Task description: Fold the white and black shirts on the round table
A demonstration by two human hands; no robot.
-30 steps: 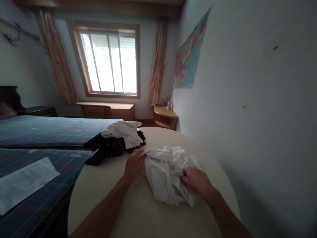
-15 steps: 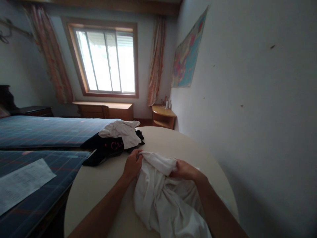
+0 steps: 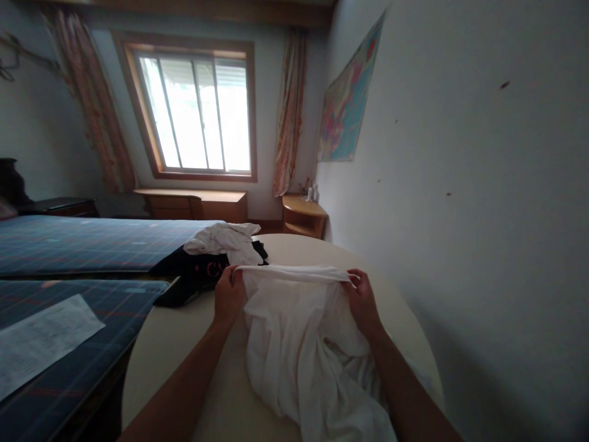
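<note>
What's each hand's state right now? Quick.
Left hand: closed, holding one end of the white cloth's top edge.
Right hand: closed, fingers pinching the other end of that edge.

Left hand (image 3: 229,296) pinches left end of white cloth's (image 3: 294,325) top edge; right hand (image 3: 361,301) pinches right end. Edge pulled nearly straight between them, rest hangs in loose folds toward the camera, lower part on round cream table (image 3: 308,248). Left hand just beside black garment (image 3: 191,279), pink lettering, at table's far left edge; pale garment (image 3: 221,239) heaped on top of it. Left: blue plaid bed (image 3: 92,239), printed sheet (image 3: 50,341) lying on its nearer part, text unreadable. Back: bright window (image 3: 197,116), wood frame, patterned curtain (image 3: 291,116) each side, low desk (image 3: 202,199) below, corner shelf (image 3: 304,209) with small items, too small to tell. Map (image 3: 352,98) on right wall (image 3: 483,258).
</note>
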